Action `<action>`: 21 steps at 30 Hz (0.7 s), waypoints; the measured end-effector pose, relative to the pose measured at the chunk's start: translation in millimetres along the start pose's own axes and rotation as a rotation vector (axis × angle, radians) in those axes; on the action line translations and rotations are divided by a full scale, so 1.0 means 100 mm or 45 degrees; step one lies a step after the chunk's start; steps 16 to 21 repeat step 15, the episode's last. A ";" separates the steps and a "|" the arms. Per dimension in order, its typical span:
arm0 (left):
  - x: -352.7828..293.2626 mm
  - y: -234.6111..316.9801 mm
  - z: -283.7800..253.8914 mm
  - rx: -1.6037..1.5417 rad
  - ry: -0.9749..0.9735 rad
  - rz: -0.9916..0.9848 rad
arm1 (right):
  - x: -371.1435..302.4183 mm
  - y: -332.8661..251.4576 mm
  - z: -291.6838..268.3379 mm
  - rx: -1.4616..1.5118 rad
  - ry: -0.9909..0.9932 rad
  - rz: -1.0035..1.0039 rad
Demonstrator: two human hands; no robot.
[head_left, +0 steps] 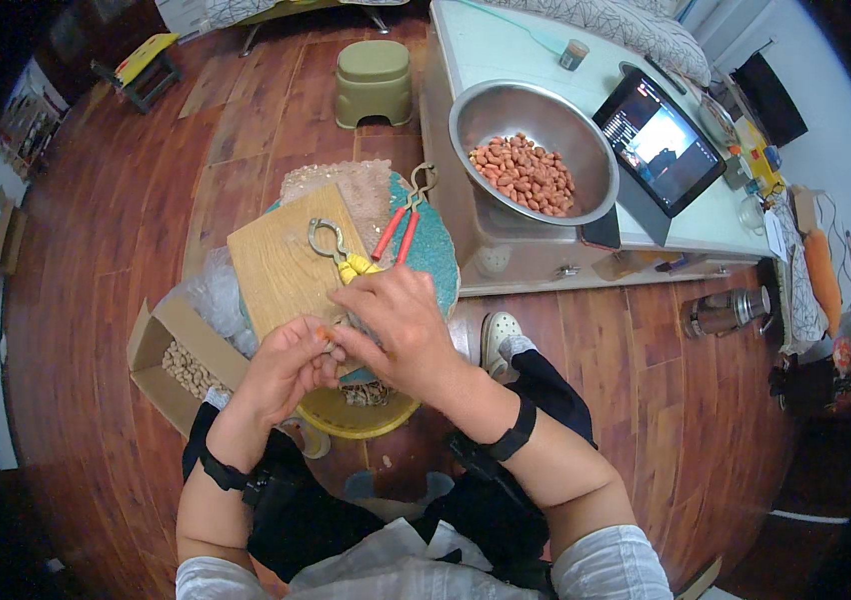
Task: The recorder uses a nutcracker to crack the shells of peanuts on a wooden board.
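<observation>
My left hand [296, 362] and my right hand [398, 325] meet above a yellow tub [364, 428] that has shell pieces in it. Pinched in my left fingertips is a small peanut [326, 335], with a reddish spot showing. The thumb and fingers of my right hand close in on the same peanut; what lies under its palm is hidden. Just beyond my right fingers are metal pliers with yellow-wrapped handles [354, 267], their jaw end resting on a wooden board [281, 255]. I cannot tell whether that hand touches the handles. Red-handled pliers [406, 220] lie to the right.
A cardboard box [151, 368] of unshelled peanuts stands left, beside a clear plastic bag [216, 300]. On the white-topped cabinet [486, 50] are a steel bowl [601, 165] of red-skinned kernels and a tablet [658, 140]. An olive stool [374, 85] stands ahead; a thermos [726, 312] lies right.
</observation>
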State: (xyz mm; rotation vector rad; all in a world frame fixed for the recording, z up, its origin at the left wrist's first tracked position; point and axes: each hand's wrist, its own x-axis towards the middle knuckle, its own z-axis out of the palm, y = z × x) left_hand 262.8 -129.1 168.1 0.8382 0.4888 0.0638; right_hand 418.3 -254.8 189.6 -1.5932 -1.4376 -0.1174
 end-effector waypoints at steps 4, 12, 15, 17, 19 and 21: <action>0.00 0.00 0.03 0.030 -0.029 0.017 | -0.05 0.01 0.03 0.058 -0.104 0.008; -0.09 0.01 0.01 0.080 -0.030 -0.019 | -0.11 0.01 0.06 0.179 -0.176 0.084; -0.16 0.09 -0.02 0.117 0.021 -0.075 | -0.13 -0.08 0.16 0.350 -0.277 0.167; -0.16 0.09 -0.02 0.117 0.021 -0.075 | -0.13 -0.08 0.16 0.350 -0.277 0.167; -0.16 0.09 -0.02 0.117 0.021 -0.075 | -0.13 -0.08 0.16 0.350 -0.277 0.167; -0.16 0.09 -0.02 0.117 0.021 -0.075 | -0.13 -0.08 0.16 0.350 -0.277 0.167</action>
